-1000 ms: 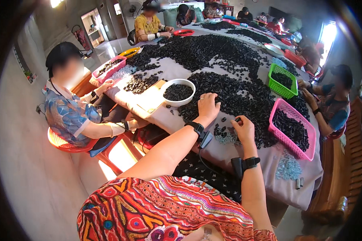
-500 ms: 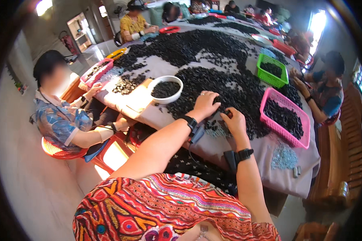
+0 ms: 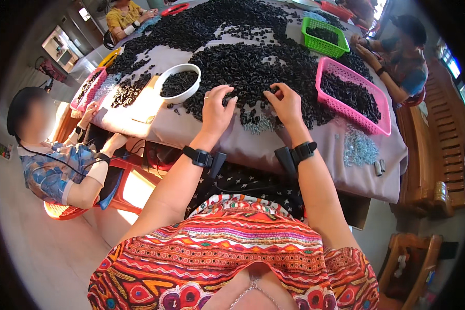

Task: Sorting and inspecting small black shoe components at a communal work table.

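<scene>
Small black pieces, rubber- or plastic-looking, lie in a wide pile (image 3: pixel 248 64) across the cloth-covered table. My left hand (image 3: pixel 217 111) is at the pile's near edge, its thumb and fingers curled toward each other. Something dark shows between them, too small to make out. Level with it, my right hand (image 3: pixel 287 106) pinches a small black piece (image 3: pixel 277 93) between thumb and fingers. A gap separates the two hands. Below that gap lies a small heap of clear bluish bits (image 3: pixel 258 125).
Left of my hands stands a white bowl (image 3: pixel 198 82) of black pieces. On the right are a pink basket (image 3: pixel 354 121) and a green basket (image 3: pixel 325 47), both holding black pieces. More bluish bits (image 3: pixel 360 147) lie near the right corner. People sit at left (image 3: pixel 62 165) and right (image 3: pixel 405 72).
My hands have moved apart, the left one going leftward and opening a gap from the right. The whole view has shifted, with the table now higher in the picture.
</scene>
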Motion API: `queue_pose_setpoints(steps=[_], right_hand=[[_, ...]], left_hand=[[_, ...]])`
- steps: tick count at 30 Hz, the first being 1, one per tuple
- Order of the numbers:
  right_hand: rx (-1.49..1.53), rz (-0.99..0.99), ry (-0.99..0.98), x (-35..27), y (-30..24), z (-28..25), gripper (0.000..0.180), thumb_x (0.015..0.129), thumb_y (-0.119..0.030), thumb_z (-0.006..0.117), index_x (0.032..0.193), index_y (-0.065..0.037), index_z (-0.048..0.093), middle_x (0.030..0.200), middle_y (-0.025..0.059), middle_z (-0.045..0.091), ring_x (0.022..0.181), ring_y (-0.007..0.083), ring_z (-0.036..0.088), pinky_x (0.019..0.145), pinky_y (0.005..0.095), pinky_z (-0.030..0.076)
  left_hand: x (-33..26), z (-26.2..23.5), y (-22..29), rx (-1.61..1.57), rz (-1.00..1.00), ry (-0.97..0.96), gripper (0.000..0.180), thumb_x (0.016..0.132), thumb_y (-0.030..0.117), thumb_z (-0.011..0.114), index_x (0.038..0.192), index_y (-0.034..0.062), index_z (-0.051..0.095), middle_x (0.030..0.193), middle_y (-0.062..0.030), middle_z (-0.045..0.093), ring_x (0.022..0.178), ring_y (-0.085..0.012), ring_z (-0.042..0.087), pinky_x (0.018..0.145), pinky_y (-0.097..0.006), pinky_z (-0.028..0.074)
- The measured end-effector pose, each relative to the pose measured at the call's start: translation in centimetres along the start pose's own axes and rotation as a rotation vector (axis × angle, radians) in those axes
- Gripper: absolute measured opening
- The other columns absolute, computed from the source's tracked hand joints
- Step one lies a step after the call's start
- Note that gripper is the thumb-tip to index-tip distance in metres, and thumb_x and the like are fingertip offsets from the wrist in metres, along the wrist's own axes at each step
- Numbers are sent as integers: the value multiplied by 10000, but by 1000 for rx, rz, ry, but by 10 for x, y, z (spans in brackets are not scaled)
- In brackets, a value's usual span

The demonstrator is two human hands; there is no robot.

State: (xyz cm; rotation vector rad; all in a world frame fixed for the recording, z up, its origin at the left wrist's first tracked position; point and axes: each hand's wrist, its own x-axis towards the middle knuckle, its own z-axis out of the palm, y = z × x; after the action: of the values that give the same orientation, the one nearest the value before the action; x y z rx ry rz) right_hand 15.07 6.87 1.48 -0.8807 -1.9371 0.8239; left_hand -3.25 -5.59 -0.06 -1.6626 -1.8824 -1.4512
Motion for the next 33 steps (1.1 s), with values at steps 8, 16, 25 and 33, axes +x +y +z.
queue_pose_setpoints(steps=[8,16,25,33], right_hand=[[39,53,19,-4,-1,0,359,819,-235,790,1067,2,682,709,60,617,640,135,554,627,302,485],[34,36,-6,-5,-5,0,346,810,-220,807,1065,-18,689,685,41,595,614,112,530,591,287,473],[15,11,31,5,23,-2,252,838,-180,785,1034,-42,706,646,-17,528,593,60,467,554,246,415],[68,58,22,-1,21,-3,249,838,-164,788,1036,-37,707,670,-45,519,608,42,454,555,218,391]], left_hand=[[8,27,-7,82,-2,-176,488,798,212,764,1230,50,605,1233,-153,623,1188,-363,542,1025,-433,438],[25,30,-11,129,82,-496,534,813,326,748,1257,64,609,1310,-183,577,1264,-396,487,1080,-467,379],[59,61,-6,9,206,-430,479,809,346,733,1178,53,644,1181,-157,654,1170,-362,577,1025,-444,440],[49,73,-19,-161,171,-395,270,773,232,765,988,77,716,1058,-90,701,1082,-298,619,990,-411,443]])
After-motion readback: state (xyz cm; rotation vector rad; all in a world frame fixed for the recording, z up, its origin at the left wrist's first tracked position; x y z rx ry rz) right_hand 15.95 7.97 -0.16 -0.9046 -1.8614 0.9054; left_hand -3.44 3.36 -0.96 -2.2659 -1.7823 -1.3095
